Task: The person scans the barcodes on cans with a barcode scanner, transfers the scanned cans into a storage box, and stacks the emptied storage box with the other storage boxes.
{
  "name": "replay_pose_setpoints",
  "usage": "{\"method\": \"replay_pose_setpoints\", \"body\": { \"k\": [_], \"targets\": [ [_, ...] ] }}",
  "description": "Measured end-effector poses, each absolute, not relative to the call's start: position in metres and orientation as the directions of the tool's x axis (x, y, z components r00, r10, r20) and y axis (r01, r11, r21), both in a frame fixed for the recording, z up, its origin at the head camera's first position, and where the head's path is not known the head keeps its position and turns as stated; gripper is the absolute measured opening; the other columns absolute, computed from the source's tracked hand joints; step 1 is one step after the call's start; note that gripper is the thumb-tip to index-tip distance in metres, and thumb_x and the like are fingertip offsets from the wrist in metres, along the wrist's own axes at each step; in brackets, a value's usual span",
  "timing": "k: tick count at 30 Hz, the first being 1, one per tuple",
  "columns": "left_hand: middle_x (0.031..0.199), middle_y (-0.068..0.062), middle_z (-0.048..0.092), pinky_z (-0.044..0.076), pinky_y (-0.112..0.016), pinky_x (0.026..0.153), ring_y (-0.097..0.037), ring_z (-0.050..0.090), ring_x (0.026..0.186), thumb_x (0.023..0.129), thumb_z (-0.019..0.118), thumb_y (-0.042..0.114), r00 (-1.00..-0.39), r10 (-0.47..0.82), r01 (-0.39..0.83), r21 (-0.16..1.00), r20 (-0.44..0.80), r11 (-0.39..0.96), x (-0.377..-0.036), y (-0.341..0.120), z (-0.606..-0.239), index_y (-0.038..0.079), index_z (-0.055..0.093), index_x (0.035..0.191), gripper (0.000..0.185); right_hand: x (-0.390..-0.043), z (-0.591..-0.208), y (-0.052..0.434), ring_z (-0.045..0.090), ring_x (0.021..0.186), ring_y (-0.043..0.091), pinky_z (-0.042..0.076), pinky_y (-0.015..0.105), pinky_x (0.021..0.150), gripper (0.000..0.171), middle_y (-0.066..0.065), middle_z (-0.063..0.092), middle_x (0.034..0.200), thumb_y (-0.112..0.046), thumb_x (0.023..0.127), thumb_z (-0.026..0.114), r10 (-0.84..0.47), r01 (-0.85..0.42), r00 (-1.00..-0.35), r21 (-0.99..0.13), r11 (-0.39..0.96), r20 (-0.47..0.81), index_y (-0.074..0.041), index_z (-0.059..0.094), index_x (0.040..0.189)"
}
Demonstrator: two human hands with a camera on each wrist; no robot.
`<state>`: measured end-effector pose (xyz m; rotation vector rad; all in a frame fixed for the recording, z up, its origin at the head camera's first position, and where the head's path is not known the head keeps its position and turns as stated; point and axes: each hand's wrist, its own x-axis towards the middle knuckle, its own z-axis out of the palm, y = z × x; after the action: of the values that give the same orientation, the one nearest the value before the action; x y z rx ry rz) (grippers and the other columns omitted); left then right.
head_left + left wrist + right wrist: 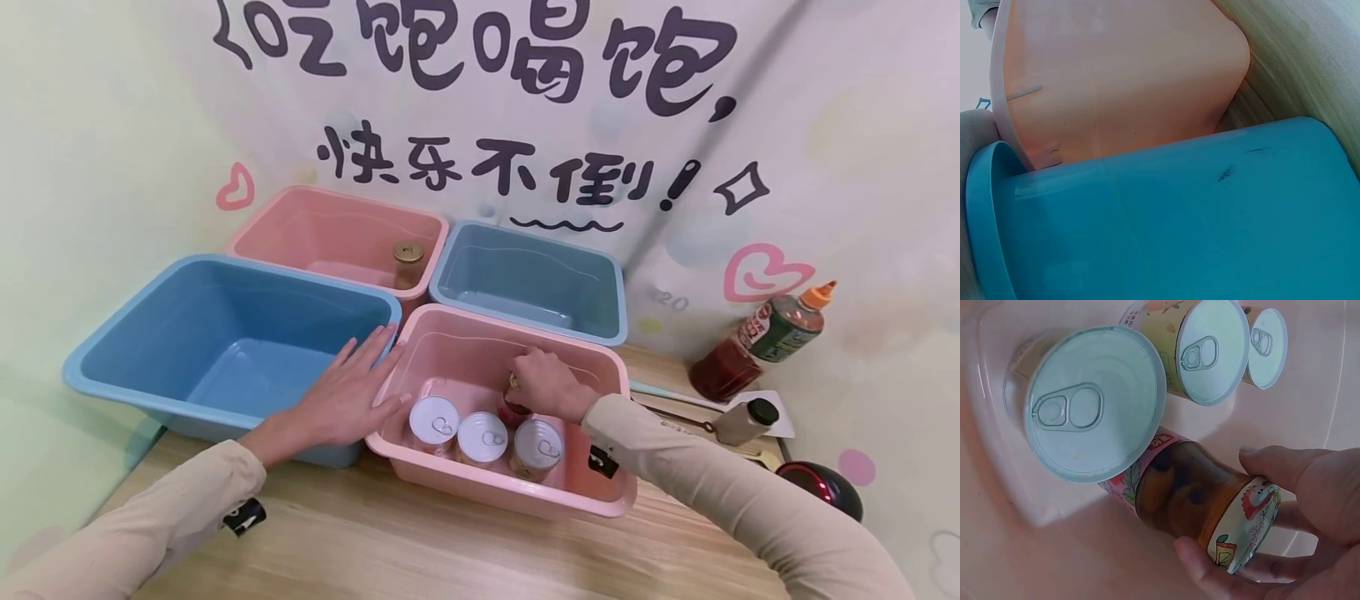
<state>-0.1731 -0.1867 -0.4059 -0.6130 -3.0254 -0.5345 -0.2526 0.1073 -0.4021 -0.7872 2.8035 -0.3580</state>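
My right hand [545, 383] reaches into the front pink bin [498, 493] and grips a glass jar [1179, 487] by its patterned lid. The jar has a pink label and dark round pieces in amber liquid, and it leans beside the tins. Three tins with white pull-tab lids stand there: a left tin [433, 419], a middle tin [482, 438] and a right tin [537, 446]. With fingers spread straight, my left hand [341, 402] rests over the neighbouring rims of the front blue bin [225, 408] and the pink bin.
Behind stand another pink bin [337, 200] holding a gold-topped can [408, 262], and another blue bin [532, 237]. To the right are a red sauce bottle [726, 367], a green-labelled bottle [786, 325], a black-capped shaker [746, 421] and a black-and-red round object [821, 490].
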Motion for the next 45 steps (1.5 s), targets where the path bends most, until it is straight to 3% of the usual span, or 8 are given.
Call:
{"method": "replay_pose_setpoints", "body": {
  "k": [9,15,22,29,39,45],
  "targets": [
    [0.168,-0.019,0.013,0.009,-0.061,0.123,-0.04,0.012,0.155,0.098,0.054,0.043,-0.923,0.379,0.379,0.33,0.067,0.865,-0.173,-0.187,-0.406,0.003,0.029,0.156,0.075,-0.254,-0.398,0.113,0.061,0.058,0.009,0.051,0.023,0.053,0.005,-0.001,0.061,0.069,-0.008,0.088,0.069,-0.588,-0.523,-0.796,-0.325,0.788,-0.143,-0.009,0.074,0.088],
    [0.167,-0.019,0.014,0.01,-0.061,0.123,-0.04,0.012,0.155,0.098,0.053,0.044,-0.922,0.38,0.382,0.329,0.073,0.863,-0.173,-0.188,-0.405,0.002,0.029,0.156,0.075,-0.255,-0.385,0.117,0.064,0.066,0.009,0.054,0.021,0.058,0.011,0.002,0.067,0.084,-0.004,0.087,0.071,-0.619,-0.551,-0.776,-0.35,0.757,-0.118,-0.01,0.075,0.095],
    [0.168,-0.018,0.013,0.01,-0.061,0.123,-0.04,0.011,0.155,0.098,0.052,0.045,-0.922,0.381,0.381,0.337,0.068,0.861,-0.173,-0.187,-0.404,0.003,0.029,0.156,0.075,-0.248,-0.353,0.124,0.055,0.083,0.02,0.05,0.027,0.064,0.01,0.003,0.063,0.084,-0.005,0.085,0.073,-0.642,-0.584,-0.764,-0.353,0.731,-0.067,-0.01,0.076,0.093],
    [0.167,-0.019,0.015,0.012,-0.064,0.122,-0.041,0.014,0.154,0.099,0.052,0.044,-0.92,0.383,0.386,0.339,0.078,0.858,-0.172,-0.186,-0.404,0.003,0.031,0.156,0.073,-0.239,-0.318,0.144,0.058,0.092,0.025,0.055,0.03,0.066,0.025,0.011,0.067,0.1,-0.005,0.081,0.077,-0.598,-0.56,-0.802,-0.339,0.756,-0.009,-0.008,0.077,0.106],
    [0.167,-0.019,0.015,0.012,-0.063,0.122,-0.041,0.013,0.154,0.098,0.054,0.042,-0.921,0.381,0.384,0.34,0.079,0.858,-0.173,-0.187,-0.405,0.002,0.031,0.155,0.074,-0.232,-0.277,0.186,0.059,0.092,0.026,0.053,0.033,0.069,0.028,0.013,0.067,0.104,-0.004,0.079,0.079,-0.523,-0.492,-0.852,-0.346,0.799,0.004,-0.006,0.075,0.107],
    [0.167,-0.019,0.014,0.011,-0.063,0.122,-0.041,0.012,0.154,0.098,0.054,0.042,-0.921,0.383,0.385,0.34,0.076,0.858,-0.174,-0.187,-0.405,0.001,0.03,0.156,0.074,-0.219,-0.255,0.217,0.061,0.093,0.029,0.053,0.036,0.07,0.029,0.015,0.068,0.109,-0.008,0.078,0.083,-0.484,-0.488,-0.87,-0.294,0.822,0.094,-0.009,0.074,0.106]
  ]
}}
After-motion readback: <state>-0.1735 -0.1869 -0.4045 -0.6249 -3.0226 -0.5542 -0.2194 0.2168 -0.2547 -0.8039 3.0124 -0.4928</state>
